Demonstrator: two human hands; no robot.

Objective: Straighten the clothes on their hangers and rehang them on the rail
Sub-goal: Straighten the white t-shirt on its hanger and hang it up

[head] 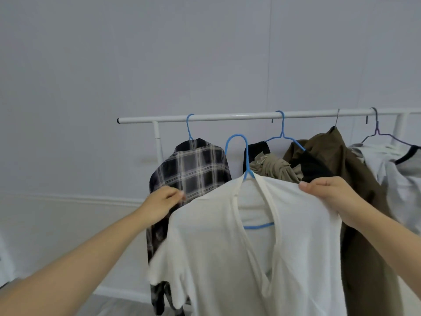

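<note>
A white V-neck shirt [218, 247] hangs on a blue hanger [237, 142] that is off the rail, held up in front of it. My left hand [163, 201] grips the shirt's left shoulder. My right hand [328, 190] pinches its right shoulder. The white rail [227, 116] runs across behind. A plaid shirt [193, 169] hangs on it from a blue hanger at the left. Black and tan bunched clothes [275, 169] sit crooked on another blue hanger [282, 131].
An olive-brown garment [337, 160] and a grey-white top [391, 165] hang further right on the rail. The rail's white upright post [157, 140] stands at the left, near a pale wall. There is bare rail between the plaid shirt's hanger and the middle blue one.
</note>
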